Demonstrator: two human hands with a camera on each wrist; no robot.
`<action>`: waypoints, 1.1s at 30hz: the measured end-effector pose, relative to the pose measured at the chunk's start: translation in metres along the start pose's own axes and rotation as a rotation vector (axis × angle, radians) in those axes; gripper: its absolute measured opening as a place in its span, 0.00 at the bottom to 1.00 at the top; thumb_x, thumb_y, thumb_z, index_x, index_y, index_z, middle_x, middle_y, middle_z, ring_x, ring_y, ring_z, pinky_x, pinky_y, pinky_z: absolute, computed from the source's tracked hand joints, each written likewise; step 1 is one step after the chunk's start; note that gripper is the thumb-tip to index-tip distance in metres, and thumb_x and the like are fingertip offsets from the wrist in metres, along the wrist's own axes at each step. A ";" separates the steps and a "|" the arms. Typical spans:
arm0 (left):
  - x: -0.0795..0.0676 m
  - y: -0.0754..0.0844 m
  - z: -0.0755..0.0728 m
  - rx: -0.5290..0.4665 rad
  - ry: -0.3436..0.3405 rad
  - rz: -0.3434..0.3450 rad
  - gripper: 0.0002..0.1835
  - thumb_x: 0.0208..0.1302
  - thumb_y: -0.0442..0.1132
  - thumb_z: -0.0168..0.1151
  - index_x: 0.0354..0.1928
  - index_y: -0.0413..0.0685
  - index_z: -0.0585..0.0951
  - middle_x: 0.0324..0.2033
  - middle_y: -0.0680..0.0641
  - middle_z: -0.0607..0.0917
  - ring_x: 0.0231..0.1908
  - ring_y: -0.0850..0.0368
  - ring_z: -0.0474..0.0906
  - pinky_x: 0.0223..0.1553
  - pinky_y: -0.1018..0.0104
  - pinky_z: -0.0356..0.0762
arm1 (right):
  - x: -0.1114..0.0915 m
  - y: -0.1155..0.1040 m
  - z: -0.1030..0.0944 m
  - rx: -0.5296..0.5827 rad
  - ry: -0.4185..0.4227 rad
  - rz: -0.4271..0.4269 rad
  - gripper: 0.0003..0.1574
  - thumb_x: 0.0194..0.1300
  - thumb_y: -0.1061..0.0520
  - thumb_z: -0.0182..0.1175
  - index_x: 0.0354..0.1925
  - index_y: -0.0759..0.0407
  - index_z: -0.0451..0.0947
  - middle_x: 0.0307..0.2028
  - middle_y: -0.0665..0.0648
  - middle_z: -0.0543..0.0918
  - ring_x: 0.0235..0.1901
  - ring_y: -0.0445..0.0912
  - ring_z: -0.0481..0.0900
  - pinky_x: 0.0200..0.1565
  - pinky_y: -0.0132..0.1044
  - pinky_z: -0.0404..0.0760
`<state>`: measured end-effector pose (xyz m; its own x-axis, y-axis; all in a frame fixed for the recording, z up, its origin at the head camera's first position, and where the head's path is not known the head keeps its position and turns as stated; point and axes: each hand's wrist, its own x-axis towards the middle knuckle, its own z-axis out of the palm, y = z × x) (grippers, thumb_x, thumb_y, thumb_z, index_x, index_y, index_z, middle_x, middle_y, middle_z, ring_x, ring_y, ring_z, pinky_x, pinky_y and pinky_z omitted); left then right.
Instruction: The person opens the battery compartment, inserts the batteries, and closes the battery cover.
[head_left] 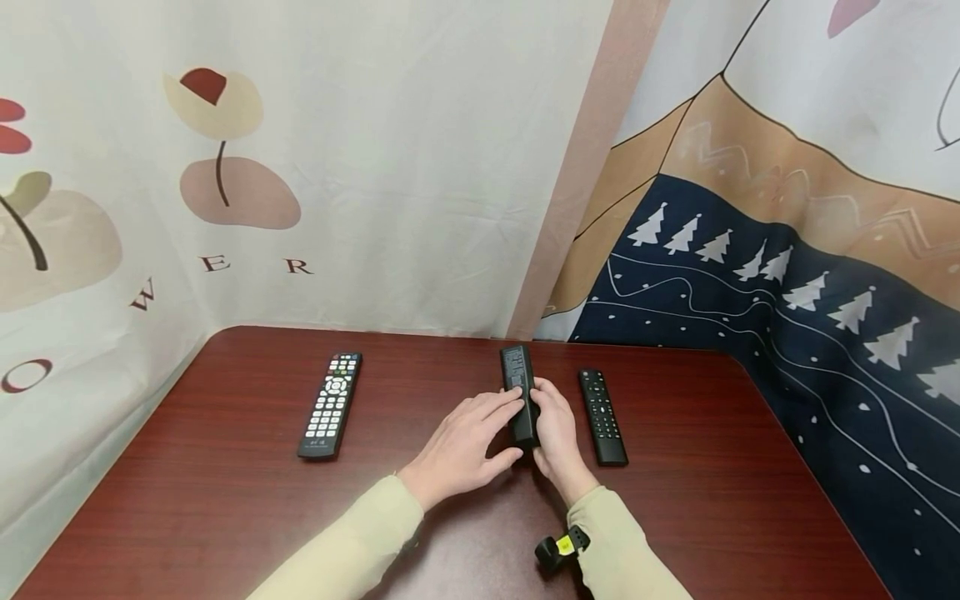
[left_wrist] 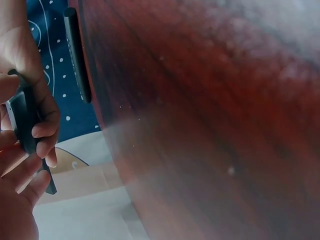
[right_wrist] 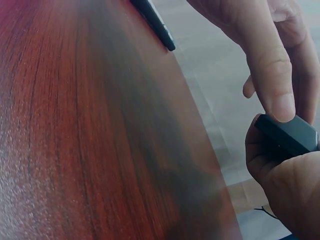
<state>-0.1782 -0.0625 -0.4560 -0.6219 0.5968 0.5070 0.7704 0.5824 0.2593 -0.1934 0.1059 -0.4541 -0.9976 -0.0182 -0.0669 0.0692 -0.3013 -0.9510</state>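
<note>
A black remote control (head_left: pixel 517 367) is held near the middle of the far half of the table, its back with a printed label facing up. My right hand (head_left: pixel 557 433) grips it from the right side, fingers curled round its edge. On its back rest the extended fingertips of my left hand (head_left: pixel 465 442), whose thumb lies by the near end. In the left wrist view the remote (left_wrist: pixel 24 115) sits between both hands. The right wrist view shows its near end (right_wrist: pixel 290 132) with the left thumb touching it; much of the rest is hidden.
A black remote with white buttons (head_left: pixel 330 408) lies on the brown table (head_left: pixel 247 500) to the left. Another, smaller black remote (head_left: pixel 602 417) lies just right of my right hand. Patterned cloth (head_left: pixel 420 167) hangs behind the table and along its right side.
</note>
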 end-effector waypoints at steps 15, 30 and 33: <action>0.001 -0.003 -0.001 0.013 -0.064 -0.009 0.30 0.68 0.49 0.68 0.69 0.43 0.77 0.70 0.46 0.75 0.66 0.47 0.74 0.66 0.51 0.73 | 0.001 0.000 -0.008 -0.092 -0.006 0.018 0.24 0.80 0.59 0.37 0.62 0.71 0.70 0.46 0.59 0.84 0.38 0.42 0.84 0.39 0.34 0.84; -0.001 -0.006 -0.005 0.032 -0.012 -0.056 0.32 0.67 0.47 0.68 0.70 0.43 0.75 0.69 0.45 0.76 0.67 0.47 0.73 0.65 0.50 0.73 | 0.003 -0.009 -0.022 -0.218 0.051 0.009 0.22 0.79 0.60 0.41 0.63 0.68 0.72 0.49 0.69 0.84 0.41 0.52 0.87 0.42 0.42 0.86; -0.002 -0.008 -0.007 0.046 -0.005 -0.075 0.32 0.68 0.47 0.67 0.70 0.43 0.75 0.69 0.45 0.76 0.66 0.47 0.73 0.65 0.49 0.73 | 0.004 -0.012 -0.027 -0.259 0.064 0.013 0.22 0.80 0.59 0.42 0.63 0.65 0.73 0.51 0.71 0.82 0.42 0.53 0.86 0.42 0.41 0.86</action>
<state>-0.1825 -0.0723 -0.4532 -0.6784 0.5536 0.4831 0.7146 0.6500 0.2585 -0.1984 0.1348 -0.4511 -0.9950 0.0427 -0.0904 0.0884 -0.0470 -0.9950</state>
